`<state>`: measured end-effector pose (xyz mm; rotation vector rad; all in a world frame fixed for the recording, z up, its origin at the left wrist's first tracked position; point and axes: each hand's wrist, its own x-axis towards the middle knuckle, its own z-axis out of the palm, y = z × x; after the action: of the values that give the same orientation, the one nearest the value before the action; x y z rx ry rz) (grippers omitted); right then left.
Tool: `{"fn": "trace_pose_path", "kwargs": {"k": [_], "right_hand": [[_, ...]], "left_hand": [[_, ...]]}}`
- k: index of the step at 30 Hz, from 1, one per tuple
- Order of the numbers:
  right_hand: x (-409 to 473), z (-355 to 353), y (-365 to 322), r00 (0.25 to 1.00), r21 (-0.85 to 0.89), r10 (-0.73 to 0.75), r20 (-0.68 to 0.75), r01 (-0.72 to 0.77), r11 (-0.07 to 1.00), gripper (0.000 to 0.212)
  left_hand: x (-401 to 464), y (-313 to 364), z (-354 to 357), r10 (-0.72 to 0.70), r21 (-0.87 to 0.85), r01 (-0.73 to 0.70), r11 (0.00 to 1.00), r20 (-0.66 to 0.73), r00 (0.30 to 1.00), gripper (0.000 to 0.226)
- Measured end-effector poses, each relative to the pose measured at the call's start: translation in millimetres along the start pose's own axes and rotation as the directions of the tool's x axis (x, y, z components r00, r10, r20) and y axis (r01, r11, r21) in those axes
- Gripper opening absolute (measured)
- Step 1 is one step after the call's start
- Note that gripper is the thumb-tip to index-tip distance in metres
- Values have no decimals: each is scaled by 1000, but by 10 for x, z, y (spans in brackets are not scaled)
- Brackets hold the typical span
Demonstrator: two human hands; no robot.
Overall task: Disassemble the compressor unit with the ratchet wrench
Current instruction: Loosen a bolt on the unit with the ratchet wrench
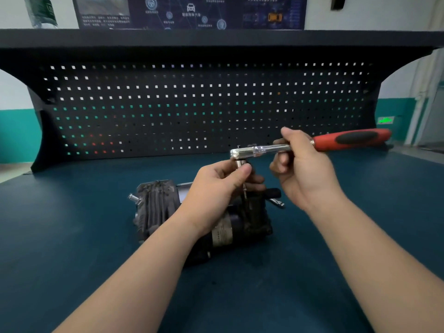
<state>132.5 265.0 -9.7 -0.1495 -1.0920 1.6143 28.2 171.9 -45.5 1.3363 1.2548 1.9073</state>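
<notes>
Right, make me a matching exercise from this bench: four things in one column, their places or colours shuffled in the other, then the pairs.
Things:
1. wrench grip
2. left hand
3. right hand
4. compressor

Places or colours:
A. lying on the blue bench top
B. red and black
C. holding the silver wrench shaft
D. pinching the socket under the wrench head

Pairs: 1-B, 2-D, 3-C, 4-A

Left forearm (149, 248) covers compressor unit (158, 207) middle. Left hand (216, 188) hides socket (240, 162) lower end; bolt beneath indistinct. Label (222, 233) text unreadable. Poster (189, 10) cut off at top edge.
</notes>
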Motion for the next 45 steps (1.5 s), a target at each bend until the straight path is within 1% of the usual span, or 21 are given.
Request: {"fn": "trace_pose_path", "kwargs": {"k": [2, 3, 4, 6, 7, 8, 9, 10, 13, 15, 17, 19, 21, 22, 23, 25, 27, 30, 37, 43, 45], "right_hand": [[-103, 11, 49, 973, -242, -231, 27, 230, 943, 39], [-177, 20, 57, 916, -387, -382, 124, 399, 832, 40], [-253, 46, 58, 832, -452, -495, 252, 553, 700, 41], [-383, 95, 55, 633, -405, -579, 515, 774, 487, 41], [-415, 111, 63, 530, -398, -605, 594, 847, 351, 40], [-430, 127, 55, 489, -405, -606, 627, 870, 282, 40], [-415, 109, 39, 505, -424, -593, 627, 860, 284, 40], [-372, 77, 16, 578, -446, -562, 592, 815, 369, 41], [-191, -64, -95, 789, -488, -435, 433, 611, 623, 40], [-67, -91, -139, 920, -379, -268, 287, 366, 850, 36], [-3, -70, -98, 973, -218, -136, 186, 176, 960, 36], [-38, -31, -6, 980, -233, -158, 123, 183, 955, 36], [-143, 9, 65, 940, -359, -313, 133, 340, 869, 36], [-199, 20, 83, 893, -410, -411, 182, 448, 794, 38], [-257, 22, 88, 833, -441, -491, 256, 553, 707, 40], [-344, 15, 78, 738, -470, -544, 398, 674, 570, 39], [-371, 2, 57, 705, -464, -535, 466, 710, 530, 38], [-308, -24, 29, 721, -473, -537, 438, 692, 545, 42], [-208, -73, -21, 773, -464, -504, 385, 634, 618, 43], [-216, -29, -28, 781, -352, -485, 393, 616, 705, 27], [-208, -17, -44, 797, -319, -474, 375, 591, 741, 24]], "left_hand": [[-1, 21, 41, 26, 35, -24, 999, -58, 998, 11], [-6, 22, 54, 60, 94, -54, 994, -69, 996, 12], [-26, 33, 64, 112, 169, -100, 980, -63, 992, 13], [-69, 58, 43, 175, 277, -163, 947, -17, 984, 32], [-82, 59, 22, 167, 285, -163, 945, 9, 986, 39], [-79, 58, 5, 136, 248, -140, 959, 33, 990, 39], [-75, 65, -6, 90, 175, -99, 980, 57, 994, 30], [-58, 46, -24, 44, 91, -52, 995, 85, 995, 19], [-32, 23, -38, -30, -43, 36, 998, 130, 991, 28], [-31, 8, -35, -28, -25, 31, 999, 118, 993, 21], [-27, 18, -17, -23, -7, 23, 1000, 57, 998, 14], [-33, 23, 20, -7, 41, 9, 999, -34, 999, 11], [-58, 53, 71, 20, 146, -5, 989, -106, 994, 11], [-75, 73, 85, 53, 239, -20, 971, -131, 990, 11], [-94, 101, 82, 87, 335, -37, 942, -135, 987, 11], [-120, 184, 38, 80, 470, -34, 882, -79, 994, 13], [-132, 243, -29, -19, 586, 6, 810, 17, 1000, 23], [-162, 248, -37, -48, 702, -1, 712, 51, 998, 26], [-180, 178, 9, -43, 499, 92, 862, -109, 993, 15], [-95, 257, -18, 91, 342, -2, 940, -243, 966, 11], [-90, 287, -43, 114, 344, -28, 939, -233, 966, 12]]}}
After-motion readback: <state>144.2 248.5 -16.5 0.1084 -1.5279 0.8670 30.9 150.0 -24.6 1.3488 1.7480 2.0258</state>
